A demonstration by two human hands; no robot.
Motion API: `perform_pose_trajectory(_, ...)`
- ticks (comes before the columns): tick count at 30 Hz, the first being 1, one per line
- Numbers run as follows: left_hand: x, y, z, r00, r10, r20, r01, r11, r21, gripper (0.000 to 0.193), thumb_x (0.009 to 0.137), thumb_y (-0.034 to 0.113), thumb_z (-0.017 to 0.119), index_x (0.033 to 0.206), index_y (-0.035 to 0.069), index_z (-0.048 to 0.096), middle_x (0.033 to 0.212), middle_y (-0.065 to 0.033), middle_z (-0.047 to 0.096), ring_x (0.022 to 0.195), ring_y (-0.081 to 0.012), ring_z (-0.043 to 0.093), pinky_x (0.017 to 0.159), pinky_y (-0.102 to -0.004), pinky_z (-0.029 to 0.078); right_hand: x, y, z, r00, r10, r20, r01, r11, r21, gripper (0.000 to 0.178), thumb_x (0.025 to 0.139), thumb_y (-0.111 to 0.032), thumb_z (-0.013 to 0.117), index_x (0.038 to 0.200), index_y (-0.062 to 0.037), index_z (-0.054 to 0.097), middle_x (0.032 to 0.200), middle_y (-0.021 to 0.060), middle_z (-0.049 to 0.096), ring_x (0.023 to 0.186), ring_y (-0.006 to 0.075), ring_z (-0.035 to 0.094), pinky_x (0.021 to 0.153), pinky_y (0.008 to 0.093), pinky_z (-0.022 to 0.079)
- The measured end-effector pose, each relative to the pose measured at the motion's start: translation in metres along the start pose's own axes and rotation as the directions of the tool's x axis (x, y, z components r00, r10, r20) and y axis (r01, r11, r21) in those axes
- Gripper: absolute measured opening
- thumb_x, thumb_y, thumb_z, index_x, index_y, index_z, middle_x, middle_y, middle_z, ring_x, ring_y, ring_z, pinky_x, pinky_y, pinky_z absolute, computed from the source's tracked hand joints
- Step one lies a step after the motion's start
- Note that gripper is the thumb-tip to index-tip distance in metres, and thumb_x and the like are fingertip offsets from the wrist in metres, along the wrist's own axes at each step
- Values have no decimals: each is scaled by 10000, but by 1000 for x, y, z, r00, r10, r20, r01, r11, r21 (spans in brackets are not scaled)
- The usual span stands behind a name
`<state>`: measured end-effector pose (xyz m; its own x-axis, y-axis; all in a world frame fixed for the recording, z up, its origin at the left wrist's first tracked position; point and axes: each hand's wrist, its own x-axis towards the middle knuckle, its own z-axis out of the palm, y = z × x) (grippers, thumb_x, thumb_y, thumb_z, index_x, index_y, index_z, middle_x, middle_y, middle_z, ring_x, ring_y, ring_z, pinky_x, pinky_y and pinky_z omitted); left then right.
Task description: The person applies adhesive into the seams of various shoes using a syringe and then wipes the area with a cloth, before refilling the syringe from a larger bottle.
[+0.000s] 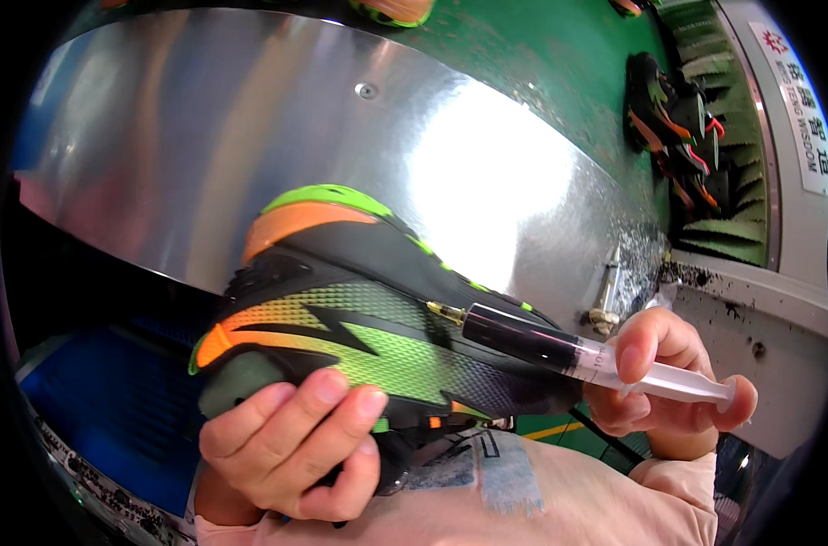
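Observation:
A black sports shoe [405,337] with green and orange patterning lies on its side in front of me, its sole edge turned away. My left hand [296,441] is closed round its upper near the heel, with the fingers across the side. In my right hand [660,378] is a syringe [523,341] filled with dark liquid, gripped by barrel and plunger, my thumb pressing near the plunger's end. The syringe's yellowish tip points left and lies against or just above the shoe's side, near the sole; I cannot tell whether it touches.
Beyond the shoe stretches a shiny metal worktop [323,109]. A small syringe-like part [607,291] stands at its right end by dark stains. A green conveyor belt [523,64] runs behind, carrying several more shoes [660,109] toward a fringed machine opening [732,136]. A blue bin [114,409] is at lower left.

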<state>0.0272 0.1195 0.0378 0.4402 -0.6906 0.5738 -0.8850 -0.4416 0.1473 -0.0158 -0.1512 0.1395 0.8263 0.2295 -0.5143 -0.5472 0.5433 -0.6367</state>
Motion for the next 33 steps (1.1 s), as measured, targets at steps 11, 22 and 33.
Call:
perform_pose_trajectory(11, 4, 3, 2, 999, 17, -31, -19, 997, -71, 58, 903, 145, 425, 920, 97, 453, 946, -93, 672, 920, -295, 642, 768, -341, 473, -62, -10, -2, 977, -192, -96, 159, 947, -278, 911, 704, -672, 611, 1083, 146, 480, 923, 166, 586, 835, 164, 569, 768, 243, 427)
perform_pose_trajectory(22, 41, 10, -7, 989, -21, 146, 25, 999, -24, 198, 908, 188, 471, 1007, 22, 428, 1017, -205, 630, 942, -365, 625, 733, -397, 496, -91, -1, -51, 956, -289, -59, 275, 946, -171, 951, 712, -730, 537, 1091, 139, 461, 872, 158, 552, 732, 132, 511, 666, 227, 388)
perform_pose_trajectory(33, 153, -12, 2, 833, 24, 552, 65, 988, -142, 761, 445, 271, 869, 1066, 15, 512, 1123, -170, 605, 1022, -338, 583, 903, -383, 430, -77, 48, -138, 915, -392, -93, 402, 874, 272, 1113, 602, -861, 415, 1231, 55, 357, 741, -11, 420, 616, 31, 312, 534, 168, 237)
